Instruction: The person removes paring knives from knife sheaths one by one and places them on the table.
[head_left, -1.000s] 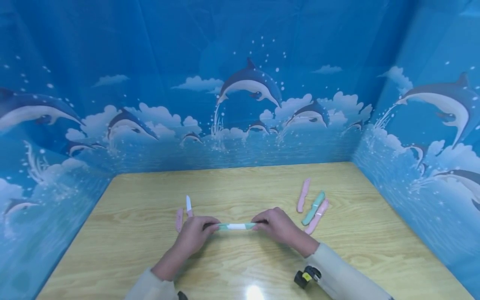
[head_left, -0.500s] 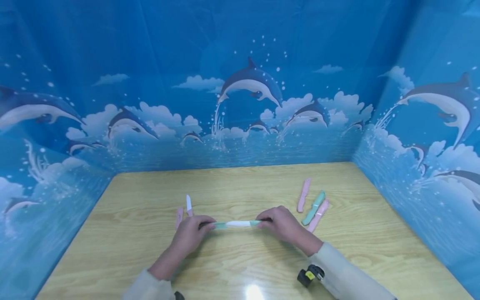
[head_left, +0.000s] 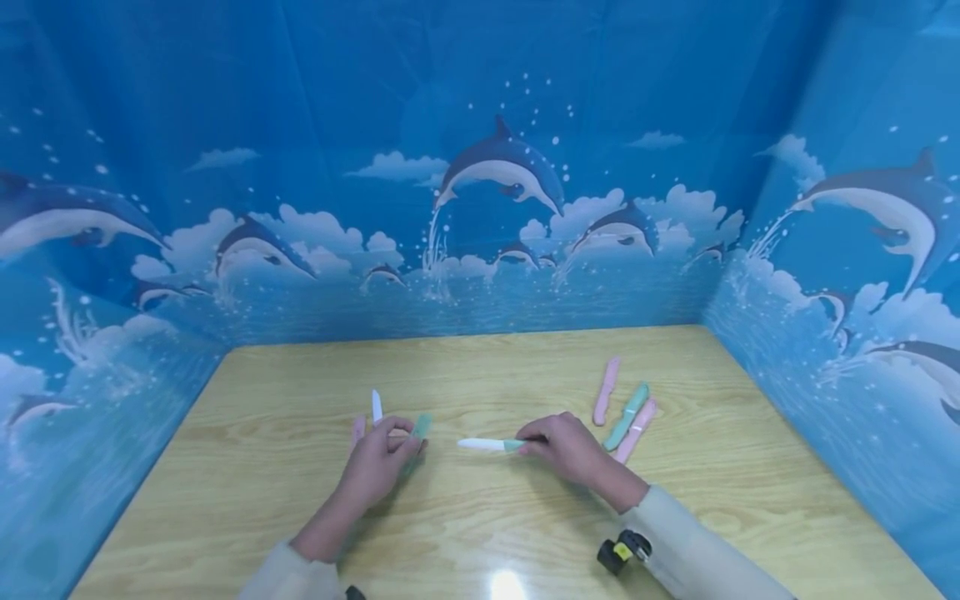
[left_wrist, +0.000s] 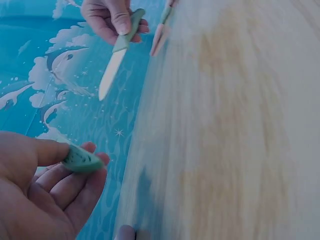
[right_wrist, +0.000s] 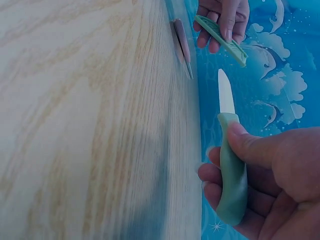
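Note:
My right hand (head_left: 562, 448) grips the green handle of a small knife (right_wrist: 233, 170); its bare white blade points left toward the other hand. In my left hand (head_left: 378, 462) a green knife sheath (left_wrist: 82, 160) is pinched between thumb and fingers, apart from the blade. The sheath (right_wrist: 222, 42) shows slots along its side in the right wrist view. Just beyond the left hand lies a pink-handled knife with a bare white blade (head_left: 377, 406), its handle mostly hidden by the hand. Beside it is a pink sheath (head_left: 358, 429), partly covered.
On the right of the wooden table (head_left: 480, 375) lie a pink sheathed knife (head_left: 607, 392), a green one (head_left: 627, 417) and another pink one (head_left: 636, 431), close together. A blue dolphin-print curtain (head_left: 480, 208) rises around the table's back and sides.
The green sheath has come off the knife's blade. My left hand has moved slightly left and turned the sheath from lengthwise to upright in the head view; my right hand shifted a little right.

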